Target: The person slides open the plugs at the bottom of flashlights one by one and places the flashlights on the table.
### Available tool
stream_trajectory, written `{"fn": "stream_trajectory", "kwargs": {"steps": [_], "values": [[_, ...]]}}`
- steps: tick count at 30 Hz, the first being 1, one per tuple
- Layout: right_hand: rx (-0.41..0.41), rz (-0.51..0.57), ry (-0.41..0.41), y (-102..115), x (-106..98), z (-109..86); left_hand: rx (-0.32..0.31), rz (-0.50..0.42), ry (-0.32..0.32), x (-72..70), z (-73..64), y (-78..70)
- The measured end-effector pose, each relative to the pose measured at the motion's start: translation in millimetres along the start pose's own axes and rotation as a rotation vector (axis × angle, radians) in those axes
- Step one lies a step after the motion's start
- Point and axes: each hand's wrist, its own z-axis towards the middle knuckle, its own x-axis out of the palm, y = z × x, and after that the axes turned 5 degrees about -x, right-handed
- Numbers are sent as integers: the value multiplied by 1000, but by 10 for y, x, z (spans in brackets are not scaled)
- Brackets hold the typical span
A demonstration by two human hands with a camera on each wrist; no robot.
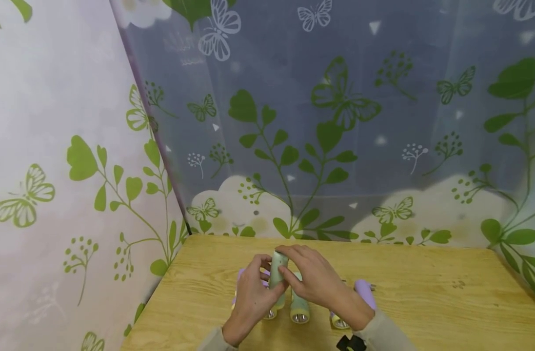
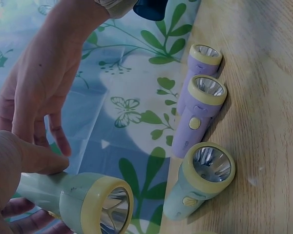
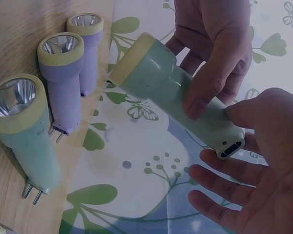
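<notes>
A mint-green flashlight with a yellow rim is raised above the table, its slotted tail end [image 3: 230, 148] uppermost in the head view. My left hand [image 1: 255, 295] grips its body [image 1: 278, 268], the thumb pressed along the side. At the tail, my right hand [image 1: 315, 275] pinches lightly between thumb and index finger, its other fingers spread apart. The left wrist view shows the held flashlight's lens [image 2: 115, 212] facing outward. Below the hands lie more flashlights: a green one [image 1: 300, 312], another green one [image 3: 36, 158] with metal prongs out, and purple ones [image 2: 190, 124] on either side.
The wooden table [image 1: 447, 292] ends at a patterned cloth backdrop [image 1: 381, 161], with another cloth panel [image 1: 74, 219] along the left. A purple flashlight [image 1: 365, 291] lies partly under the right forearm. A black device [image 1: 351, 342] sits at the right wrist.
</notes>
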Motion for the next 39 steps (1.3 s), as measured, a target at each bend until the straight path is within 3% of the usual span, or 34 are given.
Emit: {"fn": "stream_trajectory", "kwargs": {"steps": [39], "values": [[57, 50, 13, 36, 10, -14, -7, -28, -26, -5, -29, -7]]}}
